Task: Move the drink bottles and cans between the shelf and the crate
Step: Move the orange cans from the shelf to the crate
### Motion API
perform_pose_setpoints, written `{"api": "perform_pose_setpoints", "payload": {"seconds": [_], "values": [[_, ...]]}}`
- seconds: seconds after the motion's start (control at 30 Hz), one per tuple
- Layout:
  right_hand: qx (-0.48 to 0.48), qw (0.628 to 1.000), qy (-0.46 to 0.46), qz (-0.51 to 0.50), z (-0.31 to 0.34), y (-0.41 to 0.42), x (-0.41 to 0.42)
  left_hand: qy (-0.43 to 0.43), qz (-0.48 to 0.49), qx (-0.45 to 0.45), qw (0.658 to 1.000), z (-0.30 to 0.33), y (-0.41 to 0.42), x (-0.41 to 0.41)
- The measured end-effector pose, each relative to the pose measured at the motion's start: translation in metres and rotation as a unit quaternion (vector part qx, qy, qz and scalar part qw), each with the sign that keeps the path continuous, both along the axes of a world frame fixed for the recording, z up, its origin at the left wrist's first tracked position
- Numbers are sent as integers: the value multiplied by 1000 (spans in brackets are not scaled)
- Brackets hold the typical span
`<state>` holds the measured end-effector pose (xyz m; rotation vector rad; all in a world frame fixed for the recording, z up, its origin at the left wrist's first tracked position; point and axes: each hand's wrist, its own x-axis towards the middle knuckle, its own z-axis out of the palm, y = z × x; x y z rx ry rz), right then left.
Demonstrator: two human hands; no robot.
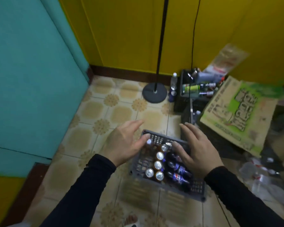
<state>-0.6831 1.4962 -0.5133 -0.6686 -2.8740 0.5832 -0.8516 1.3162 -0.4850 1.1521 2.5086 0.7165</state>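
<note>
lamp stand (155, 93) on tiled floor (105, 112) | cardboard box (233, 115) right

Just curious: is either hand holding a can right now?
No. Both the left hand and right hand hover open above the crate.

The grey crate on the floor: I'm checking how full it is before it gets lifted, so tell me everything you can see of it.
The grey crate is a rectangular plastic basket with slotted walls, sitting on the patterned tile floor. Inside, silver-topped cans stand upright in a row along the middle, with a white-capped bottle at the far end, and dark blue Pepsi bottles lie on the right. Its left strip looks unfilled. The left hand and right hand are spread open above it; contact is unclear.
</note>
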Motion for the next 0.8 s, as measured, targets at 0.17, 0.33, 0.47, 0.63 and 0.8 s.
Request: {"api": "perform_pose_setpoints", "payload": {"seconds": [0.17, 0.33, 0.47, 0.63, 0.8], "values": [[67, 983, 160, 66, 158, -24, -24, 167, 33, 123, 978, 158, -46, -2], [74, 956, 245, 142, 277, -66, -18, 282, 104, 167, 939, 275, -113, 32], [80, 925, 289, 232, 339, -111, -4, 347, 185, 163, 905, 337, -184, 95], [67, 873, 336, 347, 389, -190, 22, 396, 317, 134, 852, 395, -282, 201], [17, 798, 380, 467, 423, -301, 53, 417, 461, 118, 774, 425, -380, 317]]}}
